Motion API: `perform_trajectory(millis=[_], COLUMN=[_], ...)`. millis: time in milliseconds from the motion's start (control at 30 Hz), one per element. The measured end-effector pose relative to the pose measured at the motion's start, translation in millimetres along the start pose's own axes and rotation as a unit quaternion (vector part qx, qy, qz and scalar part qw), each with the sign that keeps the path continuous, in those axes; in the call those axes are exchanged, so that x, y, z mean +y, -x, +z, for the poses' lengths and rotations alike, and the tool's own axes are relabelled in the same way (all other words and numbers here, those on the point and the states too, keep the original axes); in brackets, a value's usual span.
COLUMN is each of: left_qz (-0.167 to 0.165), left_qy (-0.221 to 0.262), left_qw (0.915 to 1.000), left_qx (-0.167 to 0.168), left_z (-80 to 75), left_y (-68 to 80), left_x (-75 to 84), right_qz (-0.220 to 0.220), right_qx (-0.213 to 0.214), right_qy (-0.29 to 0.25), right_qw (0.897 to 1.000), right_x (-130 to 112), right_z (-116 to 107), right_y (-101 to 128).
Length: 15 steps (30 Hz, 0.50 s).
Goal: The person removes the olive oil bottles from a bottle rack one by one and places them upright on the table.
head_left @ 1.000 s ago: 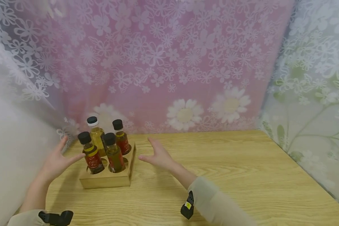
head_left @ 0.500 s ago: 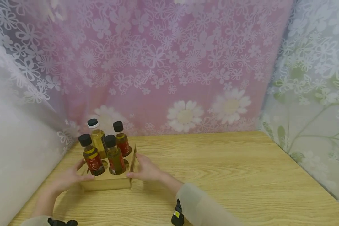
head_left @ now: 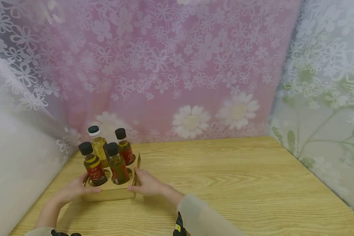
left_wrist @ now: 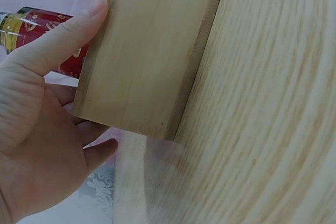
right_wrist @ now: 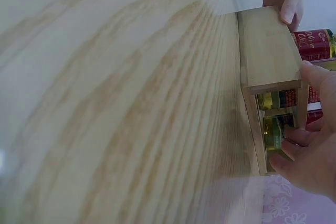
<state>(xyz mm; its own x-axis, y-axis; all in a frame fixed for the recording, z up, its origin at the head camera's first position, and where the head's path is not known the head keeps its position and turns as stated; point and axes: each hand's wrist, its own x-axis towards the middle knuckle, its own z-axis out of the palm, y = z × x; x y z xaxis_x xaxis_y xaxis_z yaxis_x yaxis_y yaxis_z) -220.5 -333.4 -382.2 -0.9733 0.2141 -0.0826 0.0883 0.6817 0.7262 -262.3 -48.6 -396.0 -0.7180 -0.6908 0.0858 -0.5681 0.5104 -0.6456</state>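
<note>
At the left of the table (head_left: 230, 177), my left hand (head_left: 72, 190) grips a wooden rack (head_left: 110, 195) by its near-left corner, some fingers hidden behind the end; my left sleeve (head_left: 41, 232) is cut off below. The rack sits near the table's left edge, near wall roughly parallel with the back edge, its longer side unclear through foreshortening. Four bottles stand caps up, bases hidden: a red-labelled bottle (head_left: 95, 173), a partly covered yellow bottle (head_left: 99, 149), a green bottle (head_left: 119, 168) and a rear-right bottle (head_left: 125, 150). My right hand (head_left: 148, 184) holds the near-right corner, fingers at the open end. Beyond it, tabletop stretches to the right edge; pink cloth (head_left: 165, 78) hangs along the back.
</note>
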Motion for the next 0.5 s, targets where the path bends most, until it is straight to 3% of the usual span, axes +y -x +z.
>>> perform_trajectory(millis=[100, 267, 500], left_qz=[-0.001, -0.001, 0.013], left_qy=[-0.005, -0.002, 0.011], left_qw=[1.0, 0.9999, 0.9997], left_qx=[0.002, 0.011, 0.02], left_z=[-0.7, 0.1, 2.9], left_y=[-0.1, -0.7, 1.1], left_x=[-0.8, -0.9, 0.5], right_qz=[0.025, 0.067, 0.084], right_qx=[0.001, 0.022, 0.062], right_qy=[-0.064, -0.171, -0.185], right_qw=[0.998, 0.983, 0.977], right_x=[-1.1, -2.1, -7.5], right_z=[1.8, 5.7, 11.1], right_y=[-1.9, -4.8, -4.9])
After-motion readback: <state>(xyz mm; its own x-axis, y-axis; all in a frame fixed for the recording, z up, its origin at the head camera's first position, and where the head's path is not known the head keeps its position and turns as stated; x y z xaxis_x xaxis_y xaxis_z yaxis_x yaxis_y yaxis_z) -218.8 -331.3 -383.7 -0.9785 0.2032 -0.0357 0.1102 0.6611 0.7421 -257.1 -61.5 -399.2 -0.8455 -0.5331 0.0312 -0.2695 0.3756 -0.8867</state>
